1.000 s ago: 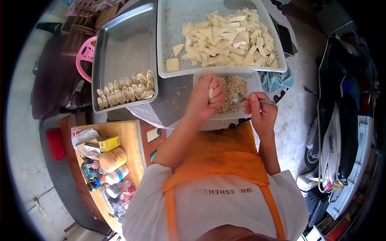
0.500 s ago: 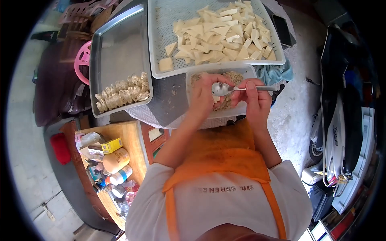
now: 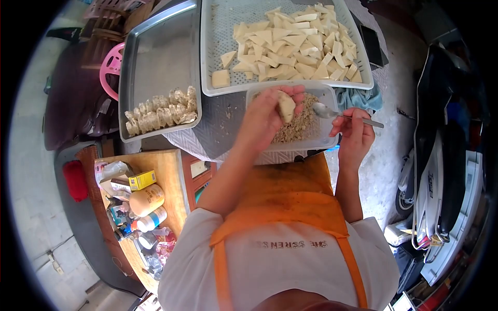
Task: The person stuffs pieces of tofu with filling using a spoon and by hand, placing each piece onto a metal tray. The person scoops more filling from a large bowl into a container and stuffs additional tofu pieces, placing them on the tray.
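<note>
My left hand (image 3: 263, 118) is closed around a pale piece of tofu (image 3: 286, 107), held over the left part of a clear plastic container (image 3: 328, 142). Crumbly minced filling (image 3: 301, 126) covers the container's bottom. In my right hand (image 3: 356, 132) is a metal spoon (image 3: 324, 110), gripped by its handle, its bowl above the filling's right side. Just beyond the container, a white perforated tray (image 3: 220, 44) carries a heap of cut tofu triangles (image 3: 295, 44). One squarish tofu piece (image 3: 220, 79) lies apart at its near left corner.
A metal tray (image 3: 161, 57) at left holds rows of filled pieces (image 3: 163, 111) along its near edge. A blue cloth (image 3: 358, 98) and a dark phone-like slab (image 3: 371, 45) lie at the table's right. Bottles and boxes crowd a wooden surface (image 3: 174, 176) at lower left.
My hands have drawn apart. The spoon has moved right with my right hand, its bowl now away from my left hand. The tofu piece in my left hand now shows plainly. The view shifted slightly.
</note>
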Demonstrator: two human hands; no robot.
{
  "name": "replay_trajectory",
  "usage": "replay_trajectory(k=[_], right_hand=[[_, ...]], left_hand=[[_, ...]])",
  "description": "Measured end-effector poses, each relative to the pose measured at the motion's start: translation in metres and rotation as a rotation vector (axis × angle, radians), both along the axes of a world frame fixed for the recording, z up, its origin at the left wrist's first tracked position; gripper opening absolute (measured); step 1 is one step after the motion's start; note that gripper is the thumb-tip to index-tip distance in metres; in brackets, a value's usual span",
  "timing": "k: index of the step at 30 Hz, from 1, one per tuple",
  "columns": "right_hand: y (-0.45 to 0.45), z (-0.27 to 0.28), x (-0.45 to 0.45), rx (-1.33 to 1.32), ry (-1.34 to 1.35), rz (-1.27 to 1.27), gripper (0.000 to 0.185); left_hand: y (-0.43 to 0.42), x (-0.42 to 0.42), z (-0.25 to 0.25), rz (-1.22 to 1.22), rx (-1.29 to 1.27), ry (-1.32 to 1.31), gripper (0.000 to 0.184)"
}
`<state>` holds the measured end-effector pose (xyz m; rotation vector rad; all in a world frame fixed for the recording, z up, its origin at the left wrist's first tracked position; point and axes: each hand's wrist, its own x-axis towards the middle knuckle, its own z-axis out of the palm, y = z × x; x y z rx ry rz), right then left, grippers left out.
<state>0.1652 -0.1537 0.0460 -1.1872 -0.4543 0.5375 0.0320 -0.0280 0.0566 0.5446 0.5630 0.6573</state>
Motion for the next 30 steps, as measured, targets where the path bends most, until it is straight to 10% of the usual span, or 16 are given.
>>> replay_trajectory(k=[15,24,30], right_hand=[[-0.002,0.0,-0.008,-0.124,-0.106,0.084,0.021],[0.017,0.008,-0.031,-0.198,0.143,0.255,0.023],[0.013,0.008,-0.008,-0.088,0.029,0.084,0.024]], left_hand=[[0.007,-0.017,-0.015,-0.245,-0.023,-0.026,0.039],[0.003,-0.012,-0.014,-0.093,0.726,0.237,0.01],[0.011,-0.03,-0.01,-0.201,0.534,0.206,0.021]])
